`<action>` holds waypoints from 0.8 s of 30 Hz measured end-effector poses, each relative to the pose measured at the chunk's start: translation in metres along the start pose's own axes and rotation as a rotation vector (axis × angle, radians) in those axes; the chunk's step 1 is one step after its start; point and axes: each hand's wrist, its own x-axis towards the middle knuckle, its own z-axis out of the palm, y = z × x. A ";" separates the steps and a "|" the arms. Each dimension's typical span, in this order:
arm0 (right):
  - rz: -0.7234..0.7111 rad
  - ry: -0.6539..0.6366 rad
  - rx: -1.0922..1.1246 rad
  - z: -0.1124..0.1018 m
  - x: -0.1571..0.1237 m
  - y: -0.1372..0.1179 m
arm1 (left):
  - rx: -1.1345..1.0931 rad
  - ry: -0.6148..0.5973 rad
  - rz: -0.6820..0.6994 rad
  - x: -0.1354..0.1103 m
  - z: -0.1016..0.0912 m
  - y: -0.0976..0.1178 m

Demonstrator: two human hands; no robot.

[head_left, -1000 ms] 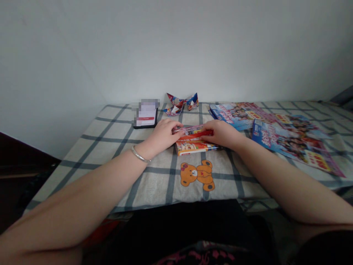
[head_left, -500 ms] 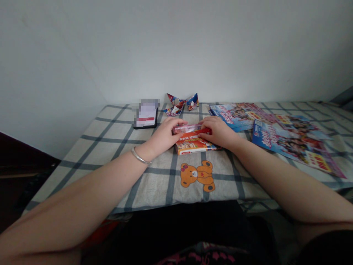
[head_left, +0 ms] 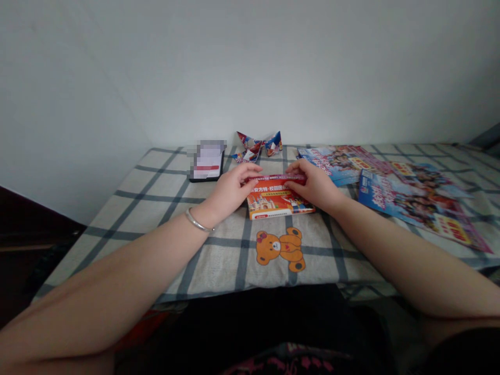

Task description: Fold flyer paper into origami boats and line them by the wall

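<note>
A folded flyer [head_left: 269, 195] with an orange-red printed face lies on the tablecloth in front of me. A narrow pink strip runs along its far edge, where the paper is folded over. My left hand [head_left: 233, 186] pinches this flyer at its far left corner, thumb on the near side and fingers behind. At the far right corner my right hand [head_left: 313, 183] grips it in the same way, thumb on the orange face. Some of the strip is hidden by the fingers.
Folded paper shapes [head_left: 258, 147] stand near the wall. A phone [head_left: 207, 162] lies left of them, partly blurred out. Several blue and pink flyers [head_left: 414, 200] are spread on the right. The checked tablecloth [head_left: 219, 260] has a printed bear near its front edge.
The pink far flap now looks narrower and flatter, and more of the orange face shows. My right hand has shifted slightly to the right along the fold.
</note>
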 end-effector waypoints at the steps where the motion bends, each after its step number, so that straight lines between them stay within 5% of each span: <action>1: 0.004 0.003 0.010 0.000 0.000 0.000 | -0.002 0.008 -0.001 0.000 0.000 0.000; 10: 0.036 0.040 0.079 -0.002 0.001 0.000 | 0.018 -0.032 -0.024 -0.002 -0.002 0.000; 24: 0.059 0.036 0.136 -0.006 -0.001 0.001 | 0.063 0.078 -0.016 0.002 -0.005 -0.004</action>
